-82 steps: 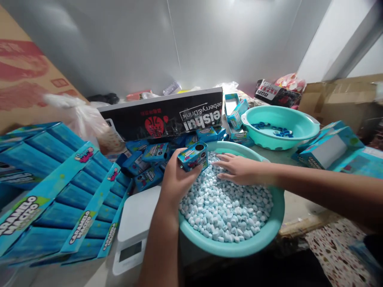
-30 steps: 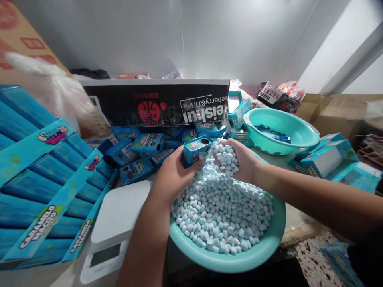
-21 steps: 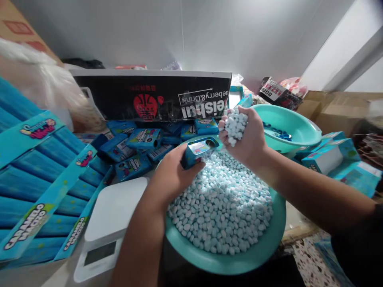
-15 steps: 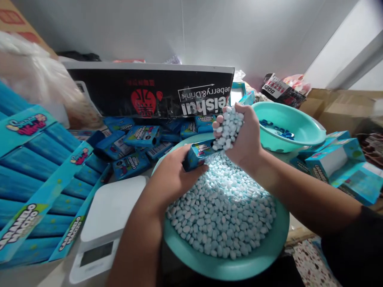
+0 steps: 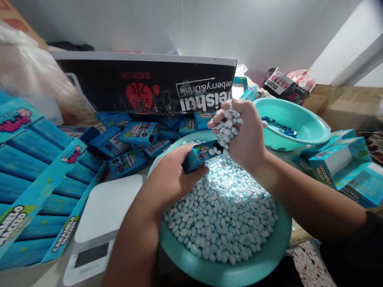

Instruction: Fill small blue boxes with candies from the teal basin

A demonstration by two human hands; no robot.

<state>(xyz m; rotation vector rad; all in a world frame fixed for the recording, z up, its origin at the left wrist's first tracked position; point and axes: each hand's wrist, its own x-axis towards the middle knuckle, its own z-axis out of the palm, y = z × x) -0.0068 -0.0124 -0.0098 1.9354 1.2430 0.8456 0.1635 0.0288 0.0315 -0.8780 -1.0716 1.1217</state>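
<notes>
A small blue box (image 5: 201, 156) is gripped by the left hand (image 5: 176, 167), tilted, its mouth turned toward the right hand (image 5: 243, 133), in whose curled fingers a handful of white candies (image 5: 228, 128) is cupped at the box's edge, a few lying in the opening. Both are held above a candy-filled bowl (image 5: 224, 275), whose side rims are crossed by the arms while the near rim is left uncovered; space is bounded beyond by piled blue boxes (image 5: 139, 133), leftward by a scale (image 5: 109, 207).
</notes>
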